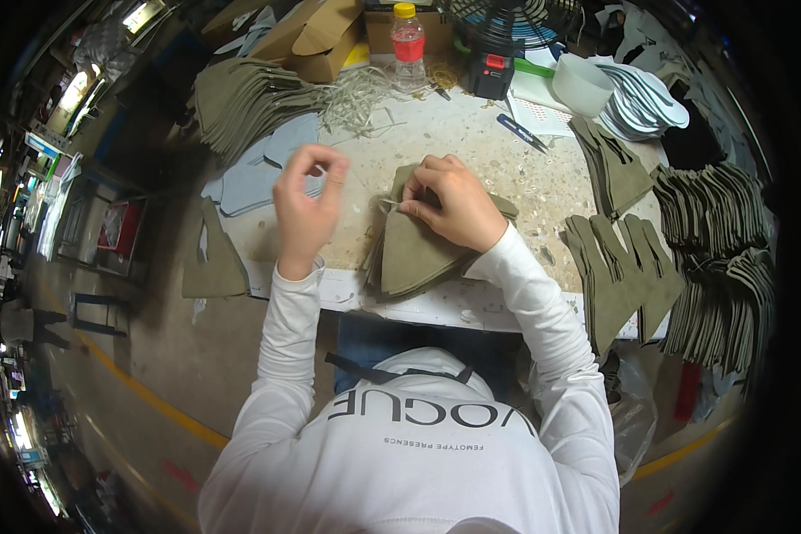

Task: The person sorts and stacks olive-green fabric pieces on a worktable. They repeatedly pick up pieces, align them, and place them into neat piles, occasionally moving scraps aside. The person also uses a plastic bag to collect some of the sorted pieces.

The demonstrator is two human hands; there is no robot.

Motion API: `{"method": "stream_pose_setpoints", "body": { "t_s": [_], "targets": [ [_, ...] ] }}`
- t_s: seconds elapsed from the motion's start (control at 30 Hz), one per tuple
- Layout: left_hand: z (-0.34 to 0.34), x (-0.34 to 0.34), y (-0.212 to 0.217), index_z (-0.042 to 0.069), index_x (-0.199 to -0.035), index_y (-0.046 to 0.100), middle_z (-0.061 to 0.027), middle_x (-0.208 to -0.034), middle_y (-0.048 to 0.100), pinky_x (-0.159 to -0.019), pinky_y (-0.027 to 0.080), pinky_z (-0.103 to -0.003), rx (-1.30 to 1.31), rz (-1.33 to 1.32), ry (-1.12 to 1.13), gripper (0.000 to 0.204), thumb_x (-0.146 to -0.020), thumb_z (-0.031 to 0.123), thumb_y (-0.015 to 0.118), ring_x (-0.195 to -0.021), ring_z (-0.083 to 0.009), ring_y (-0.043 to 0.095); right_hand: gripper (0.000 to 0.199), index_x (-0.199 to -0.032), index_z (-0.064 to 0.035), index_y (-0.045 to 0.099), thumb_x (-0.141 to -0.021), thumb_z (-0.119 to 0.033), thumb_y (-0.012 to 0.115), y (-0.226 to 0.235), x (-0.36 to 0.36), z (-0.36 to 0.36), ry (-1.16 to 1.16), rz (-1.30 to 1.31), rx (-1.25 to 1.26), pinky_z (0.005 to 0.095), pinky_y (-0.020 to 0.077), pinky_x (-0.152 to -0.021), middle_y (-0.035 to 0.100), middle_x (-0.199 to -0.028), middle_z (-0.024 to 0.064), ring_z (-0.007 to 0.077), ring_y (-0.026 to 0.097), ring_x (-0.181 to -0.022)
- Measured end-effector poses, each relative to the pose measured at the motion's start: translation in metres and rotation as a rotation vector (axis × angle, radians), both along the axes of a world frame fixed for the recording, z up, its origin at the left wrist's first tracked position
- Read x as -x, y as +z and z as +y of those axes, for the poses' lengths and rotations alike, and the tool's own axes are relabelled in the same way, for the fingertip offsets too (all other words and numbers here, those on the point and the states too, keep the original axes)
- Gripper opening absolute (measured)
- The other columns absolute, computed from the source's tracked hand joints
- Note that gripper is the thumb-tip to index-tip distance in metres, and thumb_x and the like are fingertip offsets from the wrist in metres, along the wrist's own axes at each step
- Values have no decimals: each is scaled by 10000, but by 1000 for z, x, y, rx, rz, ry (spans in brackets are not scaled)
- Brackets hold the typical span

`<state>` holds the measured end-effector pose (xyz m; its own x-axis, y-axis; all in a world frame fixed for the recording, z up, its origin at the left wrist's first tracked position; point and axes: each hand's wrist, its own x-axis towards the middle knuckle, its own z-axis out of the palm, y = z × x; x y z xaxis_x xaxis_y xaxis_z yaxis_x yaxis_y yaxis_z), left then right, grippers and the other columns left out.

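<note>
A stack of olive-green cut fabric pieces (427, 258) lies at the table's near edge, in front of me. My right hand (454, 200) rests over its upper part, thumb and forefinger pinched at a thin pale strip (386, 203) by the stack's top corner. Some of that strip is hidden behind the fingertips. To the left, my left hand (310, 209) is raised above the table, apart from the stack. Its fingers curl with thumb and forefinger brought together, slightly blurred; whatever may be between them is too small to make out.
Olive piles stand at the back left (249, 102) and along the right (712, 214). Light-blue pieces (249, 182) lie left of my left hand. Tangled pale strips (356, 100), a bottle (408, 49), a fan (507, 22) and a blue-handled cutter (521, 132) occupy the far side.
</note>
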<state>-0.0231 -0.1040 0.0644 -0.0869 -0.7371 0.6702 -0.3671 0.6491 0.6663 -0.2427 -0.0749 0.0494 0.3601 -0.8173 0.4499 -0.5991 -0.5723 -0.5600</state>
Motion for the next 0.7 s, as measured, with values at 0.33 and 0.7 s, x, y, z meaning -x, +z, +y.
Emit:
{"method": "stream_pose_setpoints", "body": {
  "t_s": [0.33, 0.7],
  "targets": [
    [10, -11, -41, 28, -1217, 500, -120, -1118, 607, -797, 487, -307, -402, 10, -16, 339, -1012, 297, 528, -867, -185, 611, 112, -920, -38, 590, -963, -140, 573, 27, 27, -10, -17, -487, -287, 312, 490, -654, 660, -787, 59, 153, 632, -743],
    [43, -29, -49, 26, -1241, 543, -90, -1184, 616, -876, 462, -267, -545, 2, -72, 313, -1007, 234, 548, -988, -129, 589, 186, -1000, -51, 547, -1004, -237, 548, 119, 10, -154, 5, -185, 122, 280, 488, -637, 649, -848, 70, 133, 607, -727]
  ]
}}
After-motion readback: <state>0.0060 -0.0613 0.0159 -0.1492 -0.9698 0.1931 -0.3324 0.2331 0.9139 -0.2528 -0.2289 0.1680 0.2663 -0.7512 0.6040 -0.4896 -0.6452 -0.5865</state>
